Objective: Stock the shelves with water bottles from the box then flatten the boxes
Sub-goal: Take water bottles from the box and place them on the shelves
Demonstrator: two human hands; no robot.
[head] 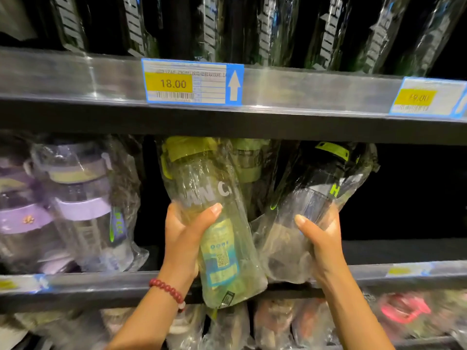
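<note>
The left hand [185, 233] grips a clear plastic water bottle with an olive-green lid, sealed in a crinkled transparent bag [214, 218]. The fingers wrap round the lower body and the thumb lies across the front. The right hand [321, 238] clamps a second bagged bottle, clear with a black lid and lime-green accents [316, 205], in the same way from the opposite side.

Both bottles are tilted, with the lids leaning back into the middle shelf opening and the bases hanging out over the grey metal front rail of the middle shelf [404, 274]. This attitude is judged to suit insertion: the tall lids must pass under the dark edge of the upper shelf [252, 122], so the tops go in first and the bases follow. A low grip on each body leaves the lid end free to enter the opening.

The two bottles lie just beside each other; whether their bags touch cannot be told. A further green-lidded bottle [250, 160] stands behind them. The dark bay to the right appears unfilled, which likely explains the chosen position.

Purple-banded bagged bottles [83, 198] occupy the left of the same shelf. Dark bagged bottles [273, 34] fill the shelf above, marked by a blue-bordered price label reading 18.00 [192, 82]. The box is not in view.

A red bead bracelet [168, 291] sits on the left wrist.
</note>
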